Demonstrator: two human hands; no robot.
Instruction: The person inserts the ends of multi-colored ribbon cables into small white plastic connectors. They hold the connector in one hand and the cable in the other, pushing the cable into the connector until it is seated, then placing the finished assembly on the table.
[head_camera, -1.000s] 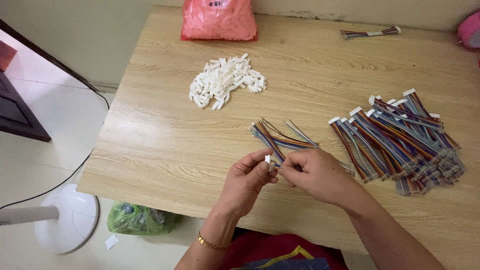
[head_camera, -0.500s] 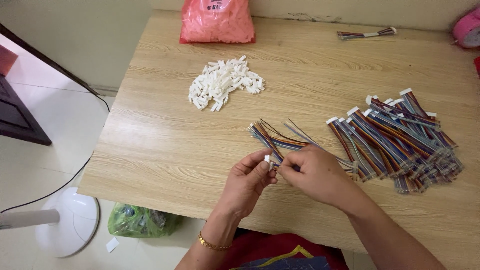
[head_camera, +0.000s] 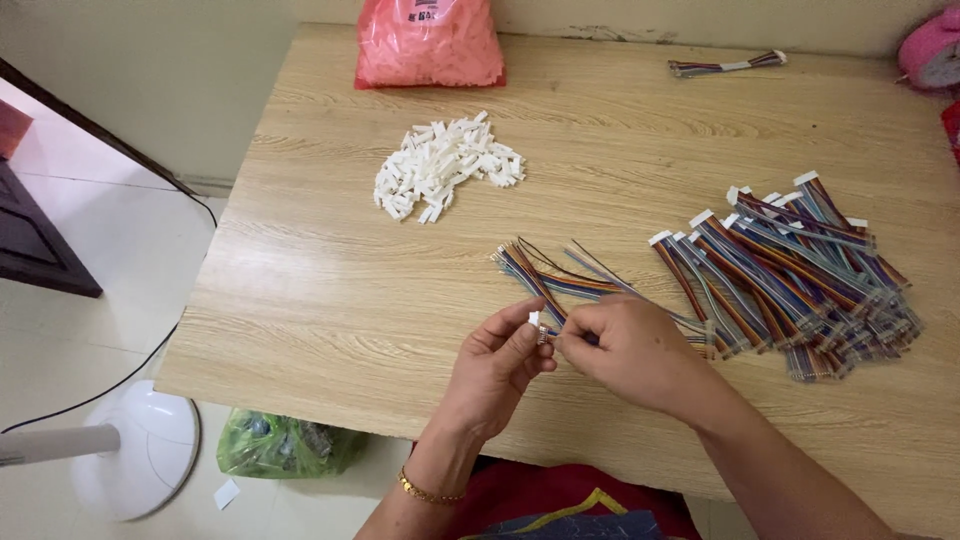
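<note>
Near the front edge of the desk, the left hand pinches a small white connector while the right hand grips a multicoloured wire strip; its held end is hidden by the fingers. The strip's long axis runs left to right, pointing at the connector. Beyond lie loose wires, a finished bundle and a white connector heap.

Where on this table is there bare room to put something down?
The widest bare wood lies on the table left of the hands, below the pile of white connectors. More lies between the pink bag and the lone cable. It is crowded at the right by the finished cable heap.
</note>
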